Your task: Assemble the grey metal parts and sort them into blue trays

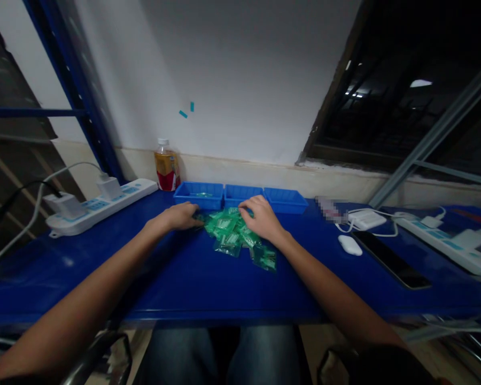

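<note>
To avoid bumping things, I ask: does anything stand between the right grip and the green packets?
Nothing visible does: the right grip is right at the green packets. The blue trays stand behind them, not between.

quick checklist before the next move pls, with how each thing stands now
1. Left hand at the work: ok, at the left edge of the pile of green packets.
2. Right hand at the work: ok, at the pile's right side.
3. A packet firmly gripped: cannot tell, the fingertips are too unclear.
4. Packets neatly arranged: not ok, they overlap in a loose heap.
5. Blue trays in place: ok, three in a row behind the pile.
6. Bottle upright and capped: ok, left of the trays.
</note>
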